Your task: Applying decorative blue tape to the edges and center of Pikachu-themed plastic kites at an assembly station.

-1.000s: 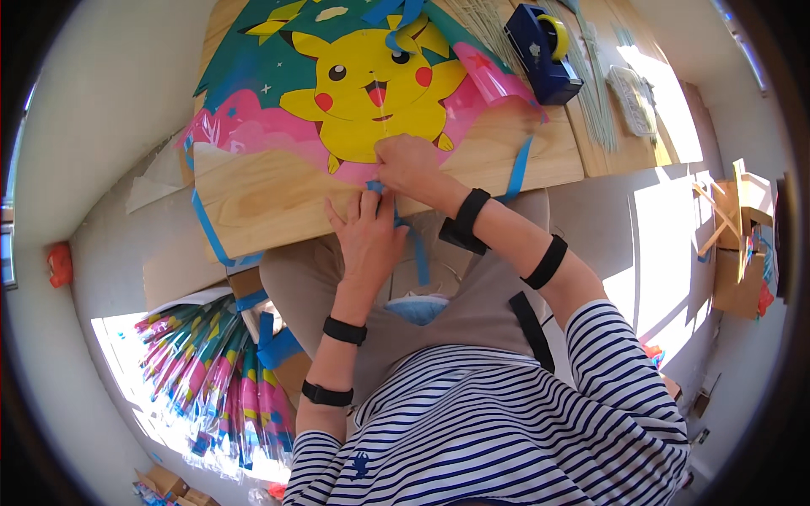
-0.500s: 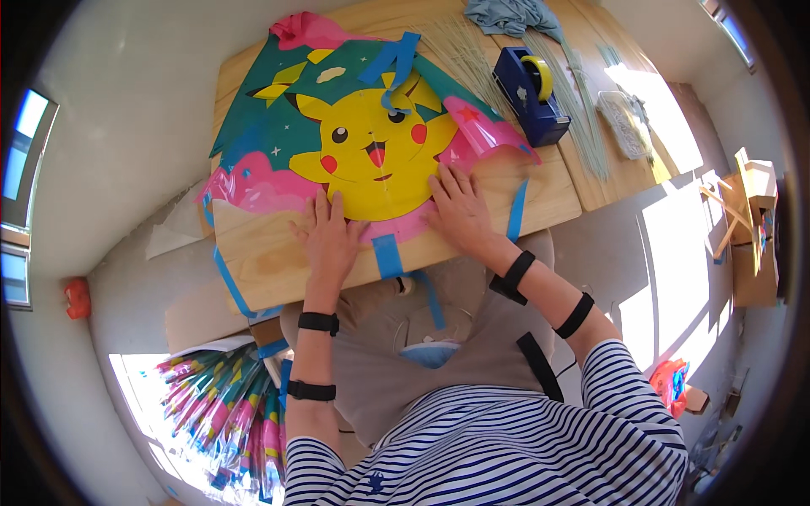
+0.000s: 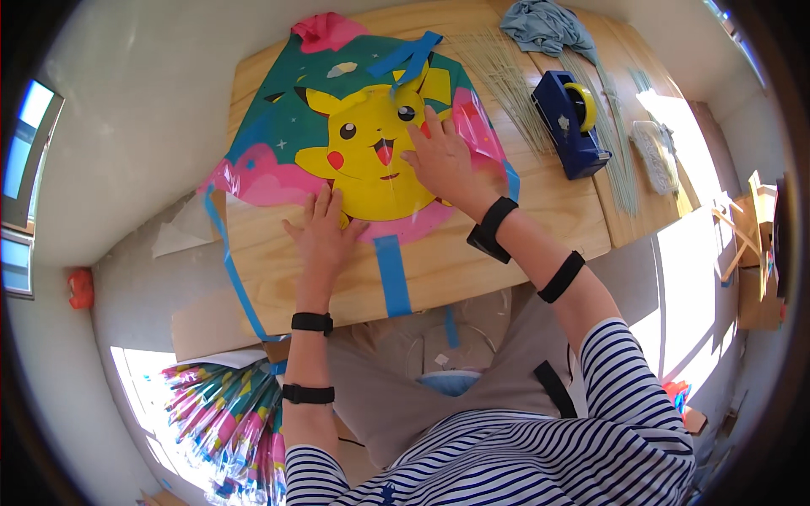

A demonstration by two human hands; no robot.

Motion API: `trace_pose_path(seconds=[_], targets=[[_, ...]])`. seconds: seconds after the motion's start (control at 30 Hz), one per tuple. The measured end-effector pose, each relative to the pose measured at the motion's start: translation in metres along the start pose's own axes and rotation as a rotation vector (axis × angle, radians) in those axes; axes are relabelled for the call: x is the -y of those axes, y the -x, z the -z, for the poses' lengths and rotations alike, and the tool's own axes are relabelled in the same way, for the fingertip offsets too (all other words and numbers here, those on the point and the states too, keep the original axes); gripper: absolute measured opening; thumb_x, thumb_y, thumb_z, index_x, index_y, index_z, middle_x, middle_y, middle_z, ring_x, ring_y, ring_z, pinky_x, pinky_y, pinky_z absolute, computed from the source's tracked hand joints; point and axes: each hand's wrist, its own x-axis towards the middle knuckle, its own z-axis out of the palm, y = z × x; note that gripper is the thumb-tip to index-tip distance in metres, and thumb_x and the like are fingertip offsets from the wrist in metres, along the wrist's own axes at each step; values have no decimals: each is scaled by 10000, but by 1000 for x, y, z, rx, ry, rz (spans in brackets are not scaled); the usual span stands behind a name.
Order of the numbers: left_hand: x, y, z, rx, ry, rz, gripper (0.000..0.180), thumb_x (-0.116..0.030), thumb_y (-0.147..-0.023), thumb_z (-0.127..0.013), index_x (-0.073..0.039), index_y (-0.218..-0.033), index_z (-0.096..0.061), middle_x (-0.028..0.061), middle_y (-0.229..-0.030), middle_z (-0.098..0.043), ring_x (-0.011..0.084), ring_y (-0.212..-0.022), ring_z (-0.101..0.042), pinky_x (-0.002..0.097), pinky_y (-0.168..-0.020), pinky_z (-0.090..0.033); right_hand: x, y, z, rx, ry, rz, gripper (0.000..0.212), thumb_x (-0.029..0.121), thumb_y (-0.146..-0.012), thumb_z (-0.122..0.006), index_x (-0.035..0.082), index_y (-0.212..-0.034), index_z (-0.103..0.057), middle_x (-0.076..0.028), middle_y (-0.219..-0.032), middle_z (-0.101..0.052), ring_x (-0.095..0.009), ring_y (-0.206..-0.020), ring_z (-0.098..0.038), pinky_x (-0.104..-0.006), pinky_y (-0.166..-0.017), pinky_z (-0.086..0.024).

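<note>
A thin kite sheet (image 3: 283, 118) in green and pink lies spread on the wooden table (image 3: 540, 228), with a big yellow cartoon figure (image 3: 375, 190) in its middle. My left hand (image 3: 325, 236) rests flat, fingers spread, at the figure's lower left edge. Across the figure's right side lies my right hand (image 3: 445, 164), its fingers stretched out over the red cheek. Neither hand grips anything. A blue strip (image 3: 392, 274) runs from the sheet's near edge toward me, and another blue strip (image 3: 409, 55) lies loosely folded near the top.
To the right stands a dark blue tape dispenser (image 3: 561, 126) with a yellow roll. Thin pale rods (image 3: 498, 84) lie around it. Farther right is a clear pack (image 3: 654, 156); a grey-blue cloth (image 3: 548, 29) sits at the back. Folded colourful sheets (image 3: 224, 413) are piled at lower left.
My right hand has moved up from the figure's lower right edge onto its right side. The left hand stays near the lower left edge. The whole view has shifted slightly.
</note>
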Motion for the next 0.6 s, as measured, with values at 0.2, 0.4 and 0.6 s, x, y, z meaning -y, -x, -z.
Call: trace_pose_path(seconds=[0.2,0.4,0.6], targets=[[1,-1,-3,-47,65,-22,729,-549,-882,-631,-100,-1439,-493,61,-1572,-386,327,-1452,-328,796,-1067,-88,-16,-21,-10,248,200,-205,455,369,-885,-687,30,-1186,-650,-114,-1292,-541,-348,-1148,-511,-485,-883,-485],[3,-1,-3,-18,88,14,729,-517,-880,-658,-109,-1458,-481,49,-1595,-354,318,-1472,-295,772,-1080,-131,-67,30,50,233,388,-282,360,310,-888,-676,40,-1125,-641,-104,-1191,-605,-360,-1116,-561,-453,-896,-510],[5,-3,-3,-7,76,17,743,-525,-873,-664,-107,-1460,-481,52,-1595,-354,318,-1476,-289,777,-1074,-140,-89,31,71,162,359,-225,381,278,-845,-710,28,-1129,-666,-135,-1156,-606,-339,-1156,-532,-471,-879,-489]])
